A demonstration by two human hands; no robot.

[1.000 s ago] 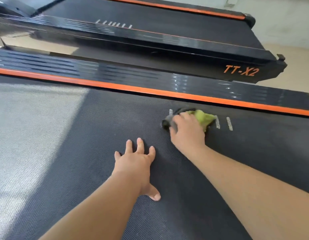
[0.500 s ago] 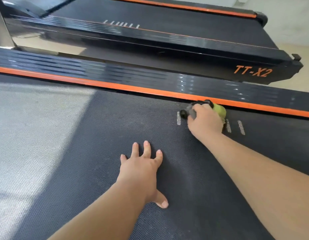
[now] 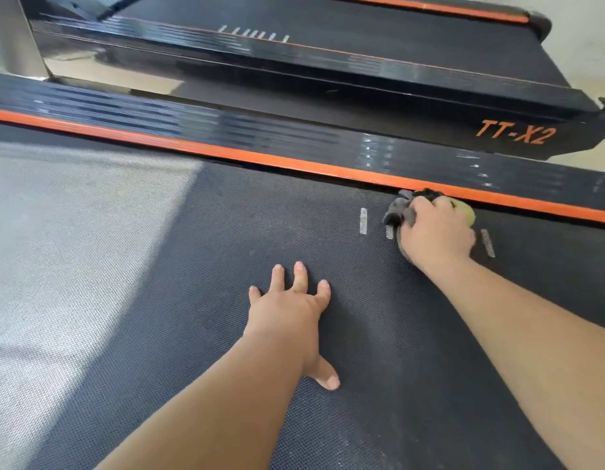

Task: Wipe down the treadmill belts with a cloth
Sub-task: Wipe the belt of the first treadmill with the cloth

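Note:
The near treadmill belt [image 3: 165, 276] is dark and textured and fills most of the view. My right hand [image 3: 435, 234] grips a crumpled cloth [image 3: 397, 212], grey on the left and yellow-green at the right, and holds it on the belt right against the orange side strip [image 3: 260, 159]. My left hand [image 3: 291, 310] lies flat on the belt with fingers spread, nearer to me and left of the right hand. Much of the cloth is hidden under my right hand.
A glossy black side rail [image 3: 226, 130] runs beyond the orange strip. Behind it stands a second treadmill [image 3: 328, 32] marked TT-X2 [image 3: 516, 133]. Sunlight brightens the belt's left part. White dash marks [image 3: 363, 221] sit on the belt by the cloth.
My right hand has slid the cloth away from me across the belt until it reached the orange strip. My left hand stayed planted on the belt.

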